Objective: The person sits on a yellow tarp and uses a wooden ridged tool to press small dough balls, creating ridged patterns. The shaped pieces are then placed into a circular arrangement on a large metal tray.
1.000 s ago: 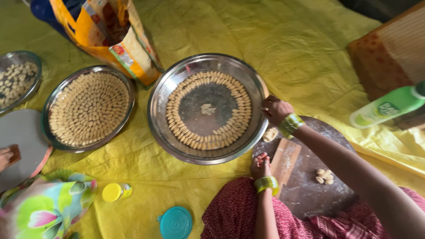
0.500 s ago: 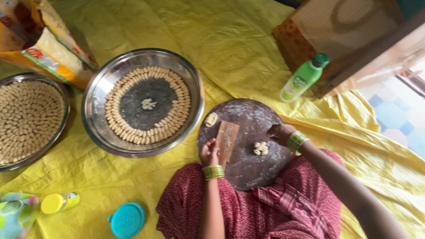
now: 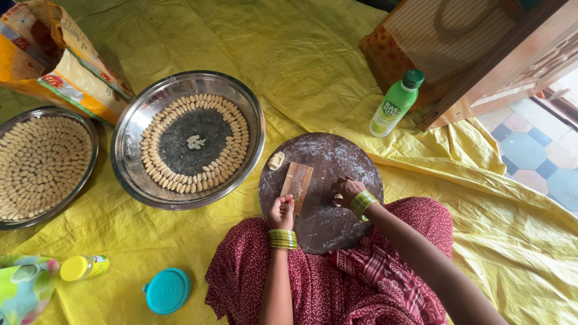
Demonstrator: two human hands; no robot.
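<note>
Left hand [image 3: 281, 212] gripping ridged wooden comb board [image 3: 297, 179] on round floured dark rolling board [image 3: 337, 222]; right hand [image 3: 347, 191] curled over small dough pieces [image 3: 338, 199].

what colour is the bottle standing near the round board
Green with a darker green cap, the bottle shows clearest in the head view, upright beyond the round board.

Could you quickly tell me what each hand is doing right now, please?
Left hand: closed on the lower end of the ridged wooden board.
Right hand: curled over small dough pieces; grip cannot be told.
</note>
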